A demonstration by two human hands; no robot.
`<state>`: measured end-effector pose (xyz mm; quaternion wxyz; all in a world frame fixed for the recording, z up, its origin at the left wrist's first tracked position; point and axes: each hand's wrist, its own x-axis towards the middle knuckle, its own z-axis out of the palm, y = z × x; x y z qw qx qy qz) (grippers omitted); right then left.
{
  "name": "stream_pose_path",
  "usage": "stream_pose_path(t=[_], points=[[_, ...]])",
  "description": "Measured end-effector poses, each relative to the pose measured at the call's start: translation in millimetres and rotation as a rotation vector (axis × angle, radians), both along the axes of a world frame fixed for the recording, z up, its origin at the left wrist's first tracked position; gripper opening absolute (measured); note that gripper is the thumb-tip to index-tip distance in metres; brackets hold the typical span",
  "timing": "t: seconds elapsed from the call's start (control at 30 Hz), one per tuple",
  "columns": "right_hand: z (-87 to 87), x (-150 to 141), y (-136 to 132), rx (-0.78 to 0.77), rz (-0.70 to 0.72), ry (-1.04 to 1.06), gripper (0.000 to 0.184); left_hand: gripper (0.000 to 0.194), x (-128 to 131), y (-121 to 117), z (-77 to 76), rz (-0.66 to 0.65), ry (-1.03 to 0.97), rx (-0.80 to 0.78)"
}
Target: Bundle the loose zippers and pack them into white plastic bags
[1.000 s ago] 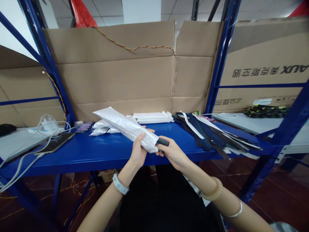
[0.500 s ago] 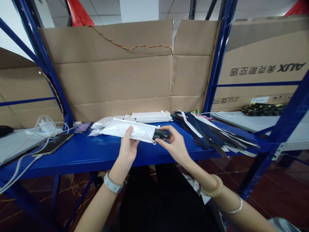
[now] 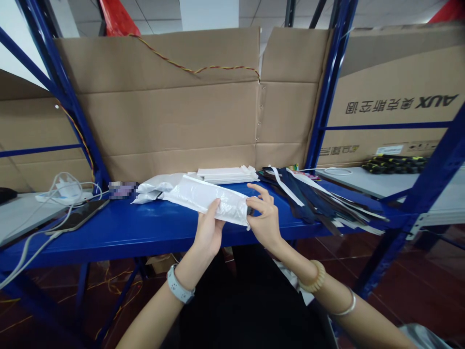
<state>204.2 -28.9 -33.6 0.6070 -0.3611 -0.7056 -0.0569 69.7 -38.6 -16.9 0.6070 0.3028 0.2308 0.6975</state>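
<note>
A slim white plastic bag (image 3: pixel 214 195) is tilted over the blue shelf, its right end lower. My left hand (image 3: pixel 209 231) grips it from below, thumb on top and fingers behind. At the bag's right end, my right hand (image 3: pixel 266 218) has its thumb and index finger closed around the tip of a black bundle (image 3: pixel 250 211), the other fingers raised. Most of that bundle is hidden inside the bag. Behind the bag's left end lie more white plastic bags (image 3: pixel 148 188). A stack of white flat pieces (image 3: pixel 227 174) rests at the back.
Dark and white strips (image 3: pixel 308 196) spread over the right of the blue shelf (image 3: pixel 145 232). To the left are a phone (image 3: pixel 78 215), white cables and a charger (image 3: pixel 69 186). Cardboard (image 3: pixel 174 116) backs the shelf, between blue posts. Black-and-yellow items (image 3: pixel 395 165) lie on the neighbouring shelf.
The black bundle has slid left into the bag, so only its tip shows. The bag and my left hand have shifted right, and the bag slopes more. My right hand's outer fingers have lifted.
</note>
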Motion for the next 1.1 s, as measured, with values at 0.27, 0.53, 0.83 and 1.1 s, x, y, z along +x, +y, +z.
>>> stream_pose_path(t=[0.27, 0.53, 0.83, 1.1], points=[[3.3, 2, 2, 0.002, 0.047, -0.087, 0.006, 0.027, -12, 16, 0.5, -0.053, -0.028, -0.043], [3.0, -2, -5, 0.031, 0.0, -0.056, 0.021, 0.025, -6, 6, 1.5, -0.079, -0.036, -0.052], [9.2, 8, 1, 0.084, 0.022, -0.247, 0.013, 0.031, -7, 6, 3.5, -0.087, -0.006, -0.013], [28.6, 26, -7, 0.153, 0.088, -0.476, 0.019, 0.029, -38, 26, 14.3, 0.02, 0.024, 0.005]])
